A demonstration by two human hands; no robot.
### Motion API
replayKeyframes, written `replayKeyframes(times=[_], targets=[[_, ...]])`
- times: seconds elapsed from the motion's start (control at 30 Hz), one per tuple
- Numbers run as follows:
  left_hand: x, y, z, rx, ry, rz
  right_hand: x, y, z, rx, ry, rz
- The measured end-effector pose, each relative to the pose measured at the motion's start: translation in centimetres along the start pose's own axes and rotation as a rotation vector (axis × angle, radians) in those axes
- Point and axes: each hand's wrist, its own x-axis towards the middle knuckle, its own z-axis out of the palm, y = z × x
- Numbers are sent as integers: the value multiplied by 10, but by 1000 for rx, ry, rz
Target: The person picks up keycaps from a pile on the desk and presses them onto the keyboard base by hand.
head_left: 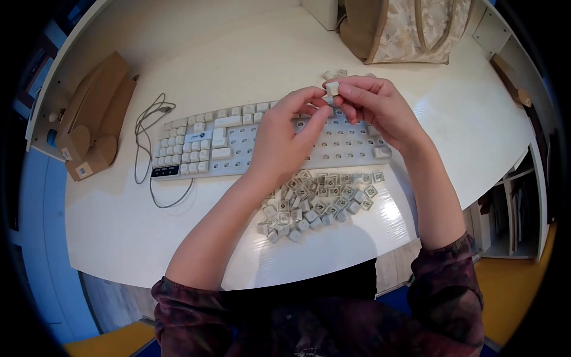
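A white keycap (pixel 332 88) is pinched between the thumb and fingers of my right hand (pixel 380 107), above the far edge of the keyboard. My left hand (pixel 286 132) is over the middle of the keyboard, its index finger and thumb apart and curved toward that keycap. Whether the left fingertips touch it is hard to see. The white keyboard (pixel 333 156) lies below both hands, with keycaps on its left part and bare switch sockets across the middle and right. Nearer me is a pile of loose keycaps (pixel 321 199), some upside down.
A grey cable (pixel 138 134) curls left of the keyboard. An open cardboard box (pixel 98 119) stands at the left edge. A beige patterned bag (pixel 410 30) sits at the back right. Several loose keycaps (pixel 341 72) lie behind my right hand. Shelves (pixel 517 202) stand at the right.
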Motion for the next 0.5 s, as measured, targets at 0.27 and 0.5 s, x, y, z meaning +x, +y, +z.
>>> replayKeyframes(times=[0.27,0.5], targets=[[5,4,-5,-349,-17,-199,-2,3,7,-77,-49,-38],[5,7,-6,-370,-33,-238,-5,0,11,-212,-59,-90]])
